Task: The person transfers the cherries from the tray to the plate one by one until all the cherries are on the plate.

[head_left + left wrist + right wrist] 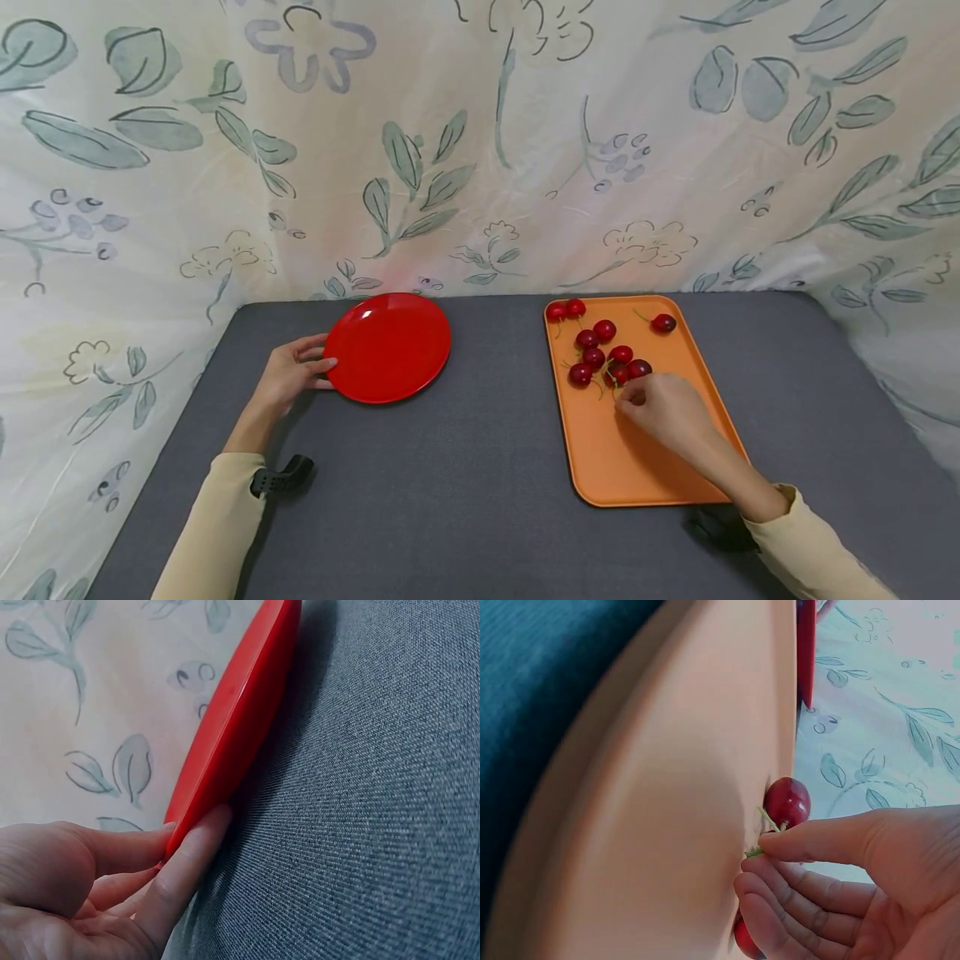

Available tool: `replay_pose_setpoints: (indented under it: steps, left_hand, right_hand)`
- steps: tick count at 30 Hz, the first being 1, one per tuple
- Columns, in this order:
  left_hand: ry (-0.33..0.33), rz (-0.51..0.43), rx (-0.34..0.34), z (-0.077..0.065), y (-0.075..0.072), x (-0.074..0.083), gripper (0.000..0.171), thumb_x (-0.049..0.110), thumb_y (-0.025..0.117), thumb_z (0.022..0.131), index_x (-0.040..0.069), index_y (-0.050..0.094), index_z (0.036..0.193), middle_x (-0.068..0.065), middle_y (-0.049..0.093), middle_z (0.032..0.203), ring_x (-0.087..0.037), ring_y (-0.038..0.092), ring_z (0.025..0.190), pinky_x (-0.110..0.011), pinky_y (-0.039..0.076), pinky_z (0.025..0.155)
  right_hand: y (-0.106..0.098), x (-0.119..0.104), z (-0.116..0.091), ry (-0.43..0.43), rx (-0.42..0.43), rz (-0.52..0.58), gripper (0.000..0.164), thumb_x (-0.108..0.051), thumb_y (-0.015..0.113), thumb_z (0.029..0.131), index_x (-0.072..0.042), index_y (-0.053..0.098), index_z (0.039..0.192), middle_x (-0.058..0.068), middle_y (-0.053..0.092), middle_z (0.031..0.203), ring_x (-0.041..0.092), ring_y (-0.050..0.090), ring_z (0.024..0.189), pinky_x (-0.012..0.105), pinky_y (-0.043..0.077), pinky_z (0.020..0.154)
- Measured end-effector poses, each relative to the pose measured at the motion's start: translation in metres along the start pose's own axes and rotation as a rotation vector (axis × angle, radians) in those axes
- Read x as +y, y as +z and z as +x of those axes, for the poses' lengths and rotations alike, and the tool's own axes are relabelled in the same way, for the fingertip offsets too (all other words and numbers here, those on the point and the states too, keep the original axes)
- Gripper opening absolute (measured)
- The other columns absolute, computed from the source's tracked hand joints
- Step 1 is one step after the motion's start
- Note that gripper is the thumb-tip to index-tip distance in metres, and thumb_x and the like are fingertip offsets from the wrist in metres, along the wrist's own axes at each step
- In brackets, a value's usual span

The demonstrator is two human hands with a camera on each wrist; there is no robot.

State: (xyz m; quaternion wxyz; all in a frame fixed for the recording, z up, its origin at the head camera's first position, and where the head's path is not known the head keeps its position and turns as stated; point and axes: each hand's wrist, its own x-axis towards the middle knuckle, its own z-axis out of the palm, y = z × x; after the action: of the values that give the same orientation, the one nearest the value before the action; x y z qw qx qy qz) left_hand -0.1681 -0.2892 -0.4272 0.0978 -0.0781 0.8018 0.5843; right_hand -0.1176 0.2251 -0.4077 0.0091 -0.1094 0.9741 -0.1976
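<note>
On the left of the table lies a round red plate point(388, 348). My left hand point(288, 372) pinches its left rim; in the left wrist view the thumb is above the rim and the fingers point(184, 874) are beneath it. My right hand point(670, 410) is low over the orange tray point(611, 471), beside a cluster of dark red cherries point(592, 359). In the right wrist view its thumb and index finger pinch a green cherry stem point(754, 853). A cherry point(787, 801) lies just beyond the thumb; which cherry the pinched stem belongs to is hard to tell.
A single cherry point(663, 323) lies apart near the tray's far right corner. Dark grey cloth point(487, 467) covers the table between plate and tray. A patterned curtain point(540, 217) hangs behind the far edge. Black bands are on both wrists.
</note>
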Motion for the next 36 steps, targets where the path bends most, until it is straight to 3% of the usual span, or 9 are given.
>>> replay_pose_setpoints:
  steps: [6,14,21,25,30,33,36]
  left_hand:
    - [0.000,0.005,0.003,0.000,0.004,-0.001,0.063,0.005,0.061,0.097,-0.002,0.030,0.152,-0.033,0.046,0.139,-0.009,0.070,0.080,-0.032,0.059,0.073]
    - [0.002,-0.012,-0.003,0.003,0.005,-0.002,0.061,0.006,0.059,0.098,-0.002,0.031,0.151,-0.032,0.046,0.138,-0.009,0.069,0.082,-0.032,0.059,0.075]
    - [-0.002,-0.051,-0.016,0.003,-0.001,-0.005,0.064,0.010,0.060,0.098,0.000,0.028,0.153,-0.033,0.042,0.142,-0.005,0.068,0.084,-0.032,0.059,0.076]
    - [-0.034,-0.114,-0.040,0.001,-0.007,-0.010,0.068,0.017,0.060,0.098,0.003,0.024,0.155,-0.028,0.038,0.146,-0.004,0.068,0.089,-0.032,0.058,0.080]
    - [-0.046,-0.200,-0.047,-0.001,-0.010,-0.014,0.072,0.020,0.063,0.097,0.003,0.025,0.155,-0.008,0.055,0.130,-0.005,0.068,0.091,-0.032,0.058,0.079]
    - [-0.030,-0.243,-0.044,-0.002,-0.008,-0.015,0.072,0.018,0.064,0.096,0.001,0.025,0.154,0.006,0.059,0.116,-0.005,0.068,0.091,-0.032,0.059,0.078]
    - [-0.009,-0.267,-0.045,-0.003,-0.005,-0.016,0.070,0.015,0.063,0.097,-0.001,0.025,0.153,0.010,0.060,0.111,-0.005,0.068,0.090,-0.031,0.059,0.076]
  right_hand:
    - [-0.011,0.005,-0.005,0.016,0.047,0.017,0.006,-0.006,0.074,0.080,-0.004,0.074,0.074,0.001,0.065,0.066,0.013,0.052,0.056,0.032,0.046,0.052]
    - [-0.039,0.009,-0.007,0.010,0.038,0.072,0.004,-0.008,0.075,0.083,-0.004,0.077,0.082,0.003,0.070,0.072,0.019,0.064,0.063,0.037,0.052,0.056]
    - [-0.056,0.000,0.009,0.006,-0.003,0.153,0.013,-0.011,0.069,0.089,-0.002,0.077,0.092,0.007,0.073,0.080,0.018,0.066,0.066,0.032,0.050,0.056]
    - [-0.053,-0.012,0.026,0.000,-0.011,0.237,0.014,-0.013,0.070,0.090,-0.001,0.077,0.095,0.006,0.073,0.079,0.022,0.067,0.067,0.029,0.048,0.054]
    - [-0.046,-0.032,0.044,0.014,-0.037,0.415,0.021,-0.017,0.070,0.092,0.002,0.076,0.100,0.009,0.074,0.081,0.030,0.071,0.075,0.025,0.050,0.053]
    - [-0.043,-0.047,0.056,0.052,-0.074,0.567,0.025,-0.019,0.070,0.092,0.003,0.074,0.104,0.011,0.074,0.086,0.028,0.072,0.079,0.028,0.058,0.065]
    - [-0.040,-0.061,0.069,0.065,-0.115,0.701,0.027,-0.020,0.070,0.092,0.004,0.073,0.106,0.013,0.074,0.089,0.023,0.073,0.078,0.033,0.061,0.073]
